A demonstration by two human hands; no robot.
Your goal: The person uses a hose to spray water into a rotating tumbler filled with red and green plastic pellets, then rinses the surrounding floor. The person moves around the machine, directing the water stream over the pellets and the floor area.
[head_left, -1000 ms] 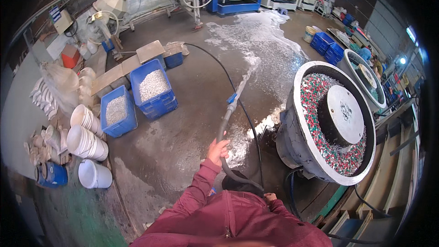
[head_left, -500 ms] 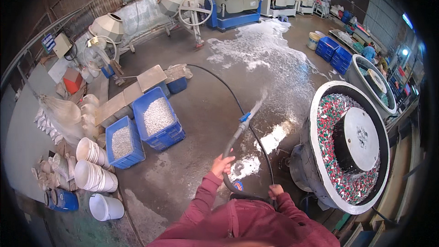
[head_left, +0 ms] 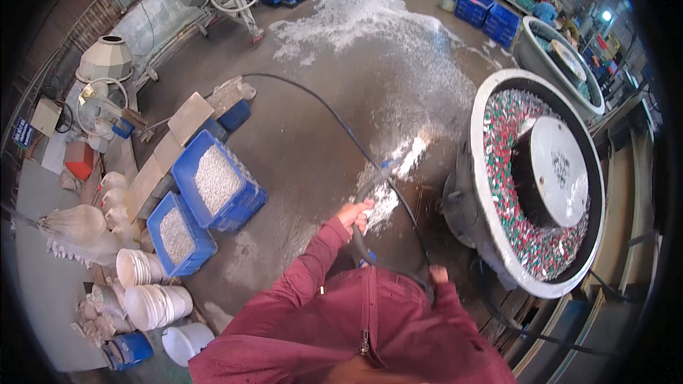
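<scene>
My left hand is wrapped around a thick grey hose in front of my body. The hose points ahead over the wet floor, and a blue fitting sits near its far end, blurred. Whether water leaves it is hard to make out against the bright reflections. My right hand is closed low by my right side, where a thinner black hose comes in from the far left across the floor. Its fingers are partly hidden. A round tub of red, green and white pieces stands to my right.
White foam spreads over the floor ahead. Blue crates of white pieces, white buckets and a blue drum stand at left. A second round tub and stacked blue crates are at far right. Black hose trails beside my right.
The view has turned down and right. The hose end appears nearer and blurred; the spray plain earlier is now hard to see. Both hands keep their hold.
</scene>
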